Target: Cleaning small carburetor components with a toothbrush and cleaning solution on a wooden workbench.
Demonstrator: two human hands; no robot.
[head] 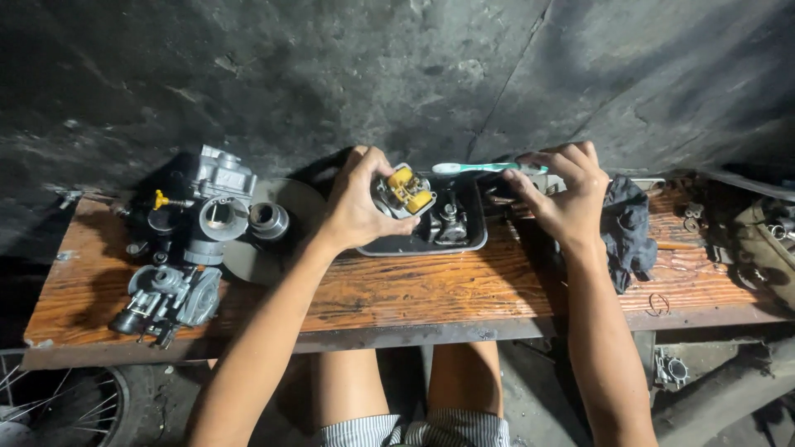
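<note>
The left hand (356, 203) grips a small metal part (403, 192) with a yellow float, over the tray (414, 245) at the bench's (464, 285) back edge; the right hand (563, 190) pinches a green toothbrush (484, 168); best to hold the part steady and brush softly; more metal parts (195, 240) crowd the left end; a dark rag (625, 228) lies right.

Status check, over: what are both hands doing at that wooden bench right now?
Left hand grips grey metal carburettor part with yellow float above dark tray. Right hand holds teal-and-white toothbrush. Nothing between them.
</note>
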